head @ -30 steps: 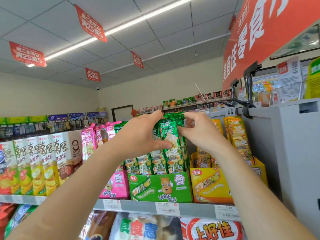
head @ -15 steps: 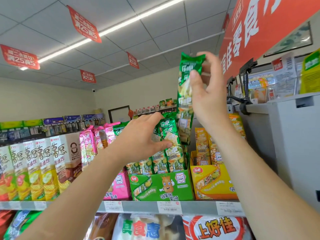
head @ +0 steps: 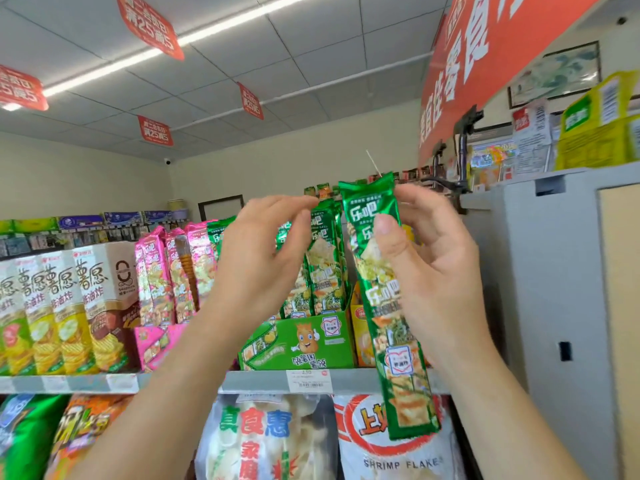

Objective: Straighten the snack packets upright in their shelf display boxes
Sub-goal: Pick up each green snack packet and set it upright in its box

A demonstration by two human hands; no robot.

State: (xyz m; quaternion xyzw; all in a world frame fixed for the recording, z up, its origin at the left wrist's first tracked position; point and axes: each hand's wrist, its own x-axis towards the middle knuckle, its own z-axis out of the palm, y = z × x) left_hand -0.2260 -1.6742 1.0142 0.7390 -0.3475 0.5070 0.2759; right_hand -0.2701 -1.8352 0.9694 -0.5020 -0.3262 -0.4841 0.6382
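My right hand (head: 433, 271) holds a long green snack packet (head: 398, 341) upright in front of the shelf, thumb on its front near the top. It hangs clear of the boxes, its lower end below the shelf edge. My left hand (head: 256, 258) reaches to the green packets (head: 325, 268) standing in the green display box (head: 298, 341), thumb and forefinger pinching at their top edge. Behind the held packet sits a yellow display box (head: 360, 327), mostly hidden. Pink packets (head: 162, 271) lean in a pink box (head: 156, 337) to the left.
Tall crisp cartons (head: 69, 306) fill the shelf's left end. A grey cabinet (head: 554, 271) stands close on the right. The shelf rail (head: 346, 379) carries price tags, with large snack bags (head: 263, 441) on the shelf below. Red signs hang overhead.
My right hand pulled one green packet up out of the box, then lowered it in front of the yellow box. My left hand stayed at the packets in the green box.
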